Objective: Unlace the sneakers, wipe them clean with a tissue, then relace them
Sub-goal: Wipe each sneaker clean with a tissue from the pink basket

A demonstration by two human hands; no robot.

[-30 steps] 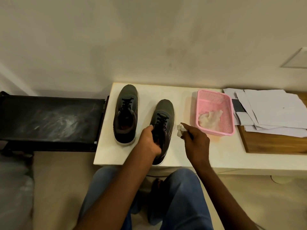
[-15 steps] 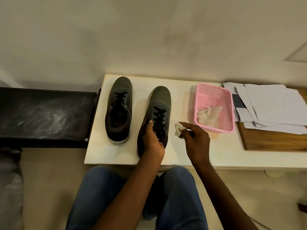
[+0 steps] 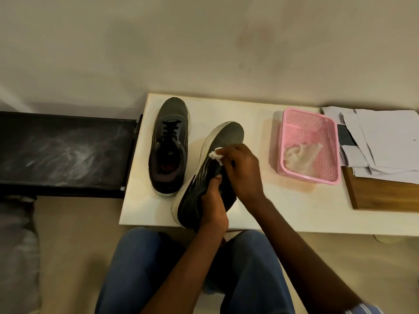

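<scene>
Two dark grey sneakers with black laces are on a white table (image 3: 283, 200). The left sneaker (image 3: 169, 143) stands flat, laced. The right sneaker (image 3: 210, 173) is tipped onto its side, its white sole edge facing left. My left hand (image 3: 213, 209) grips it at the heel and collar. My right hand (image 3: 240, 168) pinches a crumpled white tissue (image 3: 216, 155) against the shoe's side near the midfoot. This hand hides the laces of the tipped shoe.
A pink mesh basket (image 3: 326, 177) holding crumpled tissues stands to the right of the shoes. Loose white papers (image 3: 381, 141) lie on a wooden board (image 3: 385, 196) at far right. A black bench (image 3: 63, 152) adjoins the table's left edge. My knees are below the front edge.
My left hand has tipped the right sneaker onto its side. My right hand has moved left with the tissue from beside the shoe onto its upper.
</scene>
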